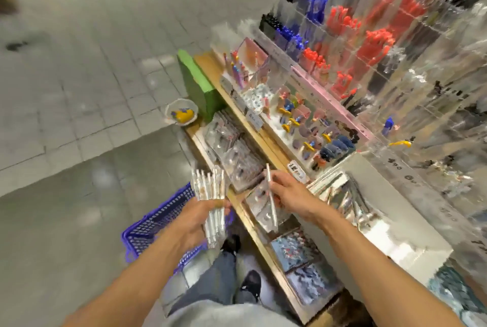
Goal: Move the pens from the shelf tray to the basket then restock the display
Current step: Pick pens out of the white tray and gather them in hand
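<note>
My left hand (201, 221) grips a bundle of several white pens (210, 187), fanned upward, above the blue basket (155, 224) on the floor. My right hand (288, 192) pinches a single white pen (271, 200) over the front edge of the wooden shelf (253, 224). A light grey tray (390, 208) sits on the shelf just right of my right hand. The frame is blurred, so pen details are unclear.
Clear acrylic racks (369, 37) hold red, blue and black pens at the upper right. Small packaged items (237, 158) lie along the shelf front. A green box (196, 81) and a small bowl (181, 113) stand at the shelf's far end. Grey tiled floor spreads left.
</note>
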Action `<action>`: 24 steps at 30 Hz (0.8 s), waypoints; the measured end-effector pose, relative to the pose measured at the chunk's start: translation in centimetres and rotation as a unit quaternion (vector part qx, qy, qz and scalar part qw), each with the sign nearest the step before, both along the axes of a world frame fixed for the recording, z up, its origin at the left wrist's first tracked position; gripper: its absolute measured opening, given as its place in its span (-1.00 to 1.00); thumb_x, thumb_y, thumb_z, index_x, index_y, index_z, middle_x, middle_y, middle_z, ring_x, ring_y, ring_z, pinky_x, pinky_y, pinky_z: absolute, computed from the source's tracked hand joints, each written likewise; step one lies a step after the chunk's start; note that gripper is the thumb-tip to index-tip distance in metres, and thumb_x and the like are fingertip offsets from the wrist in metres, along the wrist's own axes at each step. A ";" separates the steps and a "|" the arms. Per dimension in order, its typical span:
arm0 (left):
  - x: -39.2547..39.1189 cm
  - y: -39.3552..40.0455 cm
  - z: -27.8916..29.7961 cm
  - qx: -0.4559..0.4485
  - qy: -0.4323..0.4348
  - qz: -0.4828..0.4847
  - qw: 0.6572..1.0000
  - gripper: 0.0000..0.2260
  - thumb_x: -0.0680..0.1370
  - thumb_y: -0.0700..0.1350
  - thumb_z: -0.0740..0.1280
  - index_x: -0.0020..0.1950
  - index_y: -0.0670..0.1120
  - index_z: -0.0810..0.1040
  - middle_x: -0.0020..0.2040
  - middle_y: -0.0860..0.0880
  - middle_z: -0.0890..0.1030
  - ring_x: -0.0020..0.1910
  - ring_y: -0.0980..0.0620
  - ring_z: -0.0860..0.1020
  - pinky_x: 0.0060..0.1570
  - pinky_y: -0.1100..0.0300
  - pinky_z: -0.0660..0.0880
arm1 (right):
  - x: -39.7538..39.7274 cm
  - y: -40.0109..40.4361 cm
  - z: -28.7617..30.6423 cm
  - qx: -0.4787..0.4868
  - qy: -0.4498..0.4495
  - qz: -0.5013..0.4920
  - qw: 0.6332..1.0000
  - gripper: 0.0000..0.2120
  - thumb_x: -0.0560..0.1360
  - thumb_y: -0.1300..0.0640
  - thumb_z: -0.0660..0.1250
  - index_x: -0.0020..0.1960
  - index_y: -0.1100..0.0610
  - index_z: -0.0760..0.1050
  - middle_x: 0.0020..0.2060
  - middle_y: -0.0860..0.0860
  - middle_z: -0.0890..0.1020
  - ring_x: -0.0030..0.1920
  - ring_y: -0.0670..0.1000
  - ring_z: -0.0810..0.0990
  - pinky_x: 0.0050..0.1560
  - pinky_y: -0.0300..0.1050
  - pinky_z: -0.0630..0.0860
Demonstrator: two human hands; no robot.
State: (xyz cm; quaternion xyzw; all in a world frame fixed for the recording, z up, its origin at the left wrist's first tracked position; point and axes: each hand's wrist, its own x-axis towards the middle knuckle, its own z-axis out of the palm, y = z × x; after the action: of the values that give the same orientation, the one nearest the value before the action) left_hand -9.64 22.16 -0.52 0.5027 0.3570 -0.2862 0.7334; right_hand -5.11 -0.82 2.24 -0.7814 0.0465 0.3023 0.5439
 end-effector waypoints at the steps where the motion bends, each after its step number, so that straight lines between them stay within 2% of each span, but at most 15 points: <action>1: -1.2 1.4 -0.5 0.003 0.009 0.031 0.999 -0.71 0.37 -0.36 0.48 0.08 -0.29 0.59 -0.30 -0.18 0.66 -0.40 -0.05 0.65 -0.48 0.17 0.54 | 0.2 1.7 -0.4 0.000 -0.001 0.025 1.000 -0.82 0.65 0.21 0.15 0.19 0.19 0.45 -0.21 0.01 0.52 -0.23 -0.03 0.50 -0.32 -0.25 0.46; 4: -4.9 5.7 -1.6 0.023 0.033 0.121 0.992 -0.74 0.41 -0.36 0.46 0.09 -0.33 0.60 -0.21 -0.19 0.68 -0.35 -0.02 0.68 -0.47 0.19 0.54 | 0.3 7.2 -1.4 0.010 0.021 0.095 0.995 -0.81 0.62 0.16 0.17 0.22 0.02 0.42 -0.15 -0.01 0.53 -0.23 -0.11 0.51 -0.34 -0.26 0.47; 6: -7.2 8.5 -2.5 0.028 0.040 0.170 0.984 -0.72 0.41 -0.35 0.47 0.11 -0.33 0.60 -0.21 -0.18 0.70 -0.34 -0.01 0.68 -0.44 0.19 0.56 | 0.0 11.2 -2.2 0.040 0.040 0.116 0.992 -0.82 0.62 0.22 0.17 0.10 -0.03 0.45 -0.19 0.02 0.54 -0.30 -0.18 0.55 -0.37 -0.28 0.49; 8: -9.4 11.1 -3.8 0.030 0.048 0.222 0.973 -0.72 0.41 -0.35 0.47 0.11 -0.31 0.61 -0.22 -0.16 0.71 -0.31 -0.02 0.69 -0.40 0.17 0.58 | -0.5 15.1 -3.4 0.045 0.066 0.132 0.988 -0.81 0.61 0.27 0.18 0.04 0.02 0.49 -0.21 0.05 0.54 -0.28 -0.11 0.57 -0.26 -0.18 0.53; 10: -11.3 13.6 -5.4 0.034 0.063 0.275 0.959 -0.74 0.42 -0.36 0.46 0.10 -0.32 0.61 -0.22 -0.18 0.70 -0.30 -0.05 0.68 -0.33 0.14 0.61 | -0.9 18.5 -5.0 0.034 0.090 0.153 0.984 -0.83 0.61 0.30 0.18 0.10 0.14 0.51 -0.18 0.09 0.53 -0.19 0.04 0.51 -0.20 -0.03 0.51; 11: -12.1 14.8 -6.3 0.035 0.072 0.295 0.952 -0.75 0.42 -0.37 0.45 0.09 -0.33 0.61 -0.23 -0.20 0.69 -0.31 -0.06 0.67 -0.29 0.14 0.62 | -1.0 20.1 -6.1 0.023 0.099 0.168 0.981 -0.82 0.60 0.31 0.17 0.14 0.18 0.50 -0.17 0.10 0.53 -0.20 0.06 0.51 -0.25 -0.04 0.51; 13: -13.3 17.2 -8.2 0.027 0.090 0.328 0.940 -0.76 0.41 -0.38 0.45 0.07 -0.33 0.62 -0.23 -0.20 0.70 -0.32 -0.07 0.67 -0.31 0.17 0.61 | -1.1 23.1 -8.5 -0.008 0.103 0.201 0.974 -0.82 0.60 0.33 0.17 0.13 0.20 0.49 -0.21 0.09 0.54 -0.34 -0.03 0.53 -0.37 -0.15 0.49; 16: -14.1 20.5 -11.7 0.024 0.106 0.353 0.929 -0.76 0.41 -0.40 0.45 0.07 -0.32 0.62 -0.17 -0.19 0.71 -0.26 -0.08 0.67 -0.23 0.17 0.62 | -1.4 27.4 -12.5 -0.056 0.118 0.223 0.966 -0.79 0.58 0.39 0.14 -0.05 0.13 0.45 -0.30 0.09 0.47 -0.49 -0.14 0.45 -0.49 -0.25 0.43; 18: -13.9 22.4 -14.5 0.040 0.104 0.359 0.927 -0.74 0.39 -0.42 0.47 0.06 -0.28 0.63 -0.17 -0.17 0.71 -0.25 -0.08 0.67 -0.15 0.14 0.62 | -1.5 30.0 -15.7 -0.082 0.131 0.235 0.960 -0.73 0.59 0.40 0.13 -0.15 0.07 0.39 -0.33 0.08 0.44 -0.46 -0.10 0.45 -0.48 -0.25 0.42; 19: -13.7 23.2 -16.0 0.048 0.107 0.360 0.926 -0.74 0.38 -0.42 0.48 0.04 -0.26 0.64 -0.18 -0.15 0.72 -0.25 -0.08 0.67 -0.12 0.13 0.61 | -1.4 31.1 -17.6 -0.097 0.139 0.241 0.955 -0.73 0.58 0.39 0.13 -0.16 0.07 0.36 -0.32 0.12 0.42 -0.40 -0.03 0.45 -0.42 -0.19 0.43; 21: -13.1 24.7 -19.3 0.062 0.123 0.362 0.922 -0.76 0.38 -0.41 0.48 0.01 -0.22 0.64 -0.22 -0.12 0.72 -0.28 -0.05 0.66 -0.15 0.13 0.58 | -1.0 33.2 -21.7 -0.118 0.157 0.239 0.951 -0.79 0.57 0.38 0.15 -0.12 0.10 0.37 -0.27 0.18 0.43 -0.29 0.05 0.42 -0.28 -0.06 0.39; 24: -12.0 26.2 -25.2 0.074 0.142 0.353 0.922 -0.78 0.40 -0.38 0.46 0.01 -0.21 0.65 -0.29 -0.08 0.70 -0.35 0.00 0.64 -0.29 0.18 0.55 | 0.0 36.3 -28.7 -0.152 0.156 0.226 0.950 -0.86 0.56 0.34 0.22 0.03 0.16 0.45 -0.30 0.17 0.48 -0.39 0.05 0.41 -0.29 -0.09 0.41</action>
State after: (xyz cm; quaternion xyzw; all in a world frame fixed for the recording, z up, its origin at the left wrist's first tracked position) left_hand -21.66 48.35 -25.72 0.3512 0.6315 -0.0500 0.6895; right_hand -5.12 35.45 -26.48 -0.7880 -0.0017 0.5247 0.3222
